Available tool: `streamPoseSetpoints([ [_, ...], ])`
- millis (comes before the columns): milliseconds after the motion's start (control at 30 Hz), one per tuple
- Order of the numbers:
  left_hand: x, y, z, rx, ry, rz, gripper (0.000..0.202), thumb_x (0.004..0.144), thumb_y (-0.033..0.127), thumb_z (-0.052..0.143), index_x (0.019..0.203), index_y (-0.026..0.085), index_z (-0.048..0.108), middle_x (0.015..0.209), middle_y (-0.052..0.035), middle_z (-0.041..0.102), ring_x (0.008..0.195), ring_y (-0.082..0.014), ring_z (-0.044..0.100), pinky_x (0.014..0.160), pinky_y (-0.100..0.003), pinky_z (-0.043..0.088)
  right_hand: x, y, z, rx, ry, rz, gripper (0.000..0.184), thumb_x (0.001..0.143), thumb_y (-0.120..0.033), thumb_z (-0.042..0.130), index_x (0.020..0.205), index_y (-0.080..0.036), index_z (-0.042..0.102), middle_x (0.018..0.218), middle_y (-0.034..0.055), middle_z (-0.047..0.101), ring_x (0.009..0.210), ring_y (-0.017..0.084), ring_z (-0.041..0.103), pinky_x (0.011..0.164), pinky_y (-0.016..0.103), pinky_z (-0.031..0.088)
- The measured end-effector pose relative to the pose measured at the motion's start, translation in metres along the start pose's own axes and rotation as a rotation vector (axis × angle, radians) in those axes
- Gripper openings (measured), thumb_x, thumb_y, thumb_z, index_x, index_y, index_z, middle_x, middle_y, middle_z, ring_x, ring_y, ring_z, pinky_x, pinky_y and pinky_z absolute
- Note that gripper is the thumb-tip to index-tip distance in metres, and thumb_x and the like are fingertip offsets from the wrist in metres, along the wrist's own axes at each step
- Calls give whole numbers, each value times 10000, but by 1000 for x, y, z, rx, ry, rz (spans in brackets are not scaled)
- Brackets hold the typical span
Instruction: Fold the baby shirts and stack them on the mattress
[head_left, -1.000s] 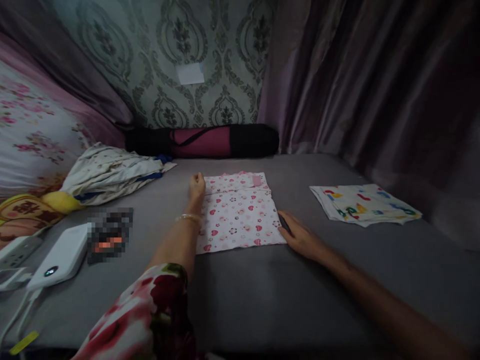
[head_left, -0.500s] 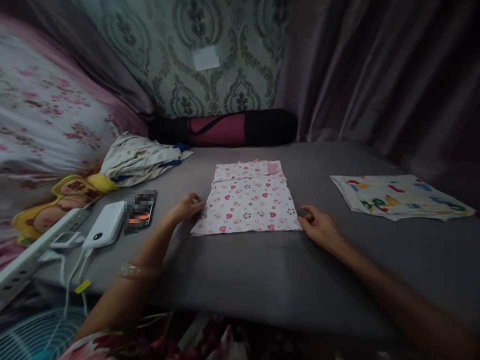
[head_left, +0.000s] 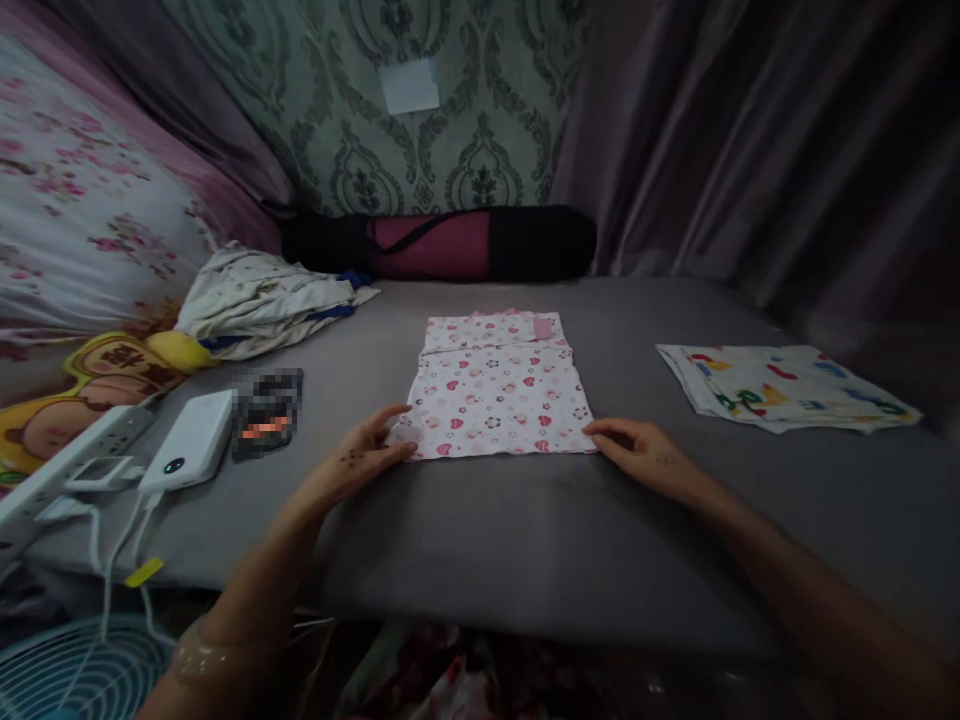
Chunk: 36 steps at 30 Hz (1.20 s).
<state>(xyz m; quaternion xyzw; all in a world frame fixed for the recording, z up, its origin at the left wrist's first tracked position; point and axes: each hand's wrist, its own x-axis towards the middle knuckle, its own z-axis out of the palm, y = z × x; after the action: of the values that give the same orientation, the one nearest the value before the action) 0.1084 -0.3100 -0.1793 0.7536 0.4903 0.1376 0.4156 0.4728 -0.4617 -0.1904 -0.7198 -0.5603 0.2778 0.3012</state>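
A folded white cloth with pink hearts [head_left: 496, 390] lies flat in the middle of the grey bed surface [head_left: 525, 530]. My left hand [head_left: 360, 462] rests at the cloth's near left corner, fingers touching its edge. My right hand [head_left: 637, 452] sits at the near right corner, fingertips on the edge. Both hands look loosely curled on the corners; whether they pinch the fabric is not clear.
A folded white cloth with coloured shapes [head_left: 780, 385] lies at the right. A crumpled pale garment [head_left: 262, 305] and a black-and-pink roll bag [head_left: 442, 243] sit at the back. A white power bank [head_left: 187, 452], a phone [head_left: 266, 412] and a power strip [head_left: 67, 462] are at the left.
My left hand came back from the cloth's far left corner to its near left corner. My right hand slid to the near right corner. The view pulled back.
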Motion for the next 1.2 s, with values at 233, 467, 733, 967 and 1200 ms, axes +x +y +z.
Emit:
streamPoseSetpoints([
  [233, -4, -5, -8, -103, -102, 16, 739, 696, 515, 686, 1310, 164, 471, 692, 38, 508, 603, -125, 456, 522, -219, 349, -8, 10, -5, -138, 30, -201, 345, 761, -213, 533, 1074, -185, 677, 777, 18, 614, 602, 137, 533, 581, 256, 425],
  [467, 12, -1, -8, 53, 175, 146, 432, 753, 491, 599, 1040, 173, 652, 764, -16, 626, 641, -145, 514, 574, -235, 397, 9, 3, -9, -195, 274, -279, 218, 891, -319, 521, 943, -204, 699, 828, 37, 626, 713, 159, 579, 638, 270, 430],
  [733, 55, 6, -23, -70, 476, 214, 401, 740, 574, 619, 780, 190, 728, 737, -32, 651, 709, -170, 571, 633, -251, 430, 57, -12, -18, -38, 506, -236, 266, 815, -425, 567, 848, -186, 678, 865, 65, 656, 800, 197, 609, 683, 289, 464],
  [967, 128, 8, -15, -364, 505, 124, 385, 771, 525, 579, 778, 142, 623, 666, -12, 599, 594, -136, 534, 519, -225, 396, 128, -17, -7, -36, 585, -34, 255, 835, -341, 494, 895, -148, 648, 851, 98, 702, 769, 216, 634, 692, 295, 466],
  [1200, 185, 19, -3, 20, 650, -41, 184, 926, 272, 389, 860, 188, 539, 827, -77, 631, 768, -205, 606, 631, -274, 416, 177, -19, 3, -374, 537, 102, 326, 973, -314, 362, 1154, -145, 575, 1013, 150, 686, 920, 262, 644, 749, 311, 444],
])
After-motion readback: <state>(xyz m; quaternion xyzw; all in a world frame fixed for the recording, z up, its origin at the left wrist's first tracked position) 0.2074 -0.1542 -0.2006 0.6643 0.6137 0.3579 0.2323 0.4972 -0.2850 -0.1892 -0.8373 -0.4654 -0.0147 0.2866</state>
